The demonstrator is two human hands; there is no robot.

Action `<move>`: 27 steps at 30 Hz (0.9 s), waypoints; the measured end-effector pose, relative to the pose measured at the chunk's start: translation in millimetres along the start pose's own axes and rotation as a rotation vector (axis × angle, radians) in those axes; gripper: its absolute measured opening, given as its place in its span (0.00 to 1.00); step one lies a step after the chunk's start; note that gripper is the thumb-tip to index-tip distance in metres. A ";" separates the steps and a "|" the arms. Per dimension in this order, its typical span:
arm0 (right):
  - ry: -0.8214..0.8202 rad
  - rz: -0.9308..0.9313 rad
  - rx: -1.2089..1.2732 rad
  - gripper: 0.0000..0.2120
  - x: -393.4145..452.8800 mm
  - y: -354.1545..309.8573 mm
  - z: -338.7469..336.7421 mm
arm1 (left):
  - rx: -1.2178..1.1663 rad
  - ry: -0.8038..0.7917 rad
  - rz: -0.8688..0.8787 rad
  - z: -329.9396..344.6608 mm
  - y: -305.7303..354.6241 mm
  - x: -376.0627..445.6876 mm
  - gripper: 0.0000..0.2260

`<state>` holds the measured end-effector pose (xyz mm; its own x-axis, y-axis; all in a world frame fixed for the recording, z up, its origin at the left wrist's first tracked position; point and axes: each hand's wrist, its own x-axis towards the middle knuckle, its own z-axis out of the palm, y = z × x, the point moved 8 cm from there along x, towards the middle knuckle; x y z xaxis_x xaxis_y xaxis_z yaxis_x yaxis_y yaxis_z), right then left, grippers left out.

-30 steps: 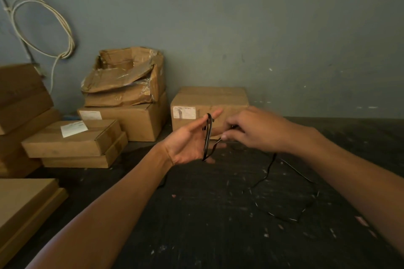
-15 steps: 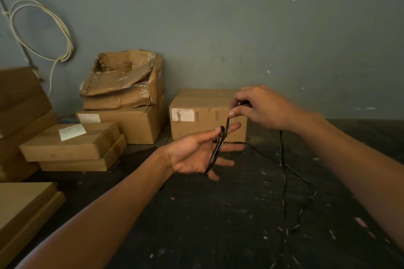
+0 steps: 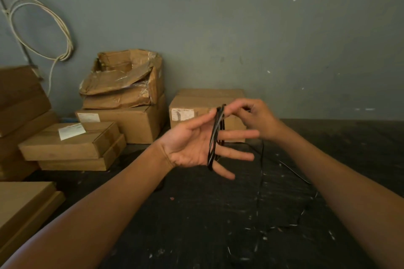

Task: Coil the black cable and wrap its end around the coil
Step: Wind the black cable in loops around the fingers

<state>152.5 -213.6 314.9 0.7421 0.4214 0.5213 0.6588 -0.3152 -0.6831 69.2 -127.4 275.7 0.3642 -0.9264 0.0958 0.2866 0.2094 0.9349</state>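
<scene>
Now left hand (palm up) wears black cable loops — right hand pinches it.

My right hand curls over its own fingertips; the grip on the black cable is hidden. Behind my left hand's fingers, part of the coil is covered. Below my right hand, loose cable fades into the dark floor. Box label beyond my left hand: print unreadable.

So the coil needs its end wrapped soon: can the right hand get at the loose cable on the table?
Probably yes: the right hand already pinches the black cable, and its slack hangs below, nothing blocking.
</scene>
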 end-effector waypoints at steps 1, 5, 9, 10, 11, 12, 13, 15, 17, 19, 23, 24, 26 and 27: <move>-0.001 0.012 0.036 0.07 -4.9 2.4 8.5 | -0.014 -0.003 0.047 0.2 8.6 -1.0 0.22; -0.029 0.051 0.120 0.18 -21.9 16.7 44.4 | 0.011 0.007 0.185 -2.5 41.3 -6.9 0.22; -0.127 0.037 -0.091 0.12 -31.2 13.0 86.2 | 0.027 0.056 0.247 -13.2 58.1 -12.1 0.21; -0.183 0.039 -0.117 0.12 -35.3 9.3 97.8 | 0.020 0.066 0.263 -16.3 61.4 -14.1 0.21; -0.240 0.047 -0.151 0.12 -41.3 5.5 107.0 | 0.016 0.085 0.272 -20.4 64.2 -16.4 0.21; -0.282 0.047 -0.187 0.12 -46.3 3.2 114.3 | 0.017 0.112 0.276 -25.4 66.5 -19.5 0.21; -0.310 0.039 -0.227 0.12 -50.5 0.8 119.0 | 0.019 0.148 0.277 -32.2 67.6 -23.5 0.20; -0.343 0.000 -0.307 0.12 -56.8 -9.1 122.4 | 0.017 0.219 0.268 -45.4 64.6 -33.2 0.21; -0.361 -0.048 -0.347 0.13 -59.7 -22.3 121.4 | 0.000 0.285 0.251 -57.8 55.0 -42.7 0.21; -0.382 -0.088 -0.393 0.13 -60.2 -34.2 119.4 | -0.024 0.332 0.245 -67.9 45.0 -49.7 0.21; -0.372 -0.167 -0.456 0.12 -56.7 -54.7 110.4 | 0.010 0.457 0.214 -81.1 34.8 -59.4 0.21; -0.368 -0.176 -0.463 0.12 -54.5 -60.2 106.7 | 0.033 0.491 0.188 -84.4 31.9 -61.7 0.22; -0.377 -0.175 -0.503 0.11 -47.2 -69.3 97.3 | 0.098 0.544 0.126 -88.8 23.3 -64.9 0.23; -0.387 -0.174 -0.537 0.11 -42.3 -73.5 91.1 | 0.137 0.553 0.093 -90.0 17.9 -65.0 0.23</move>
<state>61.5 -130.8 296.4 0.5882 0.7463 0.3116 0.8085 -0.5514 -0.2057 130.4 -35.2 255.5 0.8019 -0.5971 0.0210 0.1273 0.2050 0.9704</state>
